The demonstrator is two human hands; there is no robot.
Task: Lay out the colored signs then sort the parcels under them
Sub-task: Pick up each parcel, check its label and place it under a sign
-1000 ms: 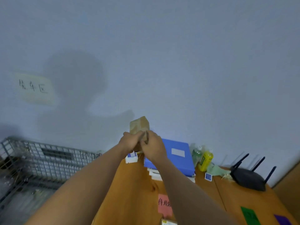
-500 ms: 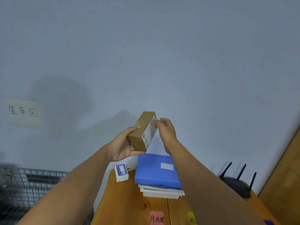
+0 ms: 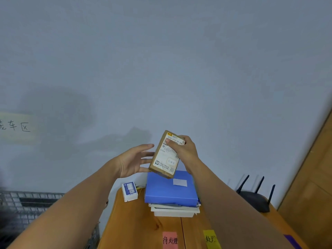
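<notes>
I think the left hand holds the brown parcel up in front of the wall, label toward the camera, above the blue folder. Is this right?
Not quite. In the head view the right hand grips the brown parcel; the left hand is open beside it. The rest stands: label toward the camera, in front of the wall, above the blue folder.

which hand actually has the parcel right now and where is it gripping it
The right hand holds the small brown cardboard parcel by its upper end, thumb across the white shipping label. The left hand is open beside it, fingers spread.
</notes>
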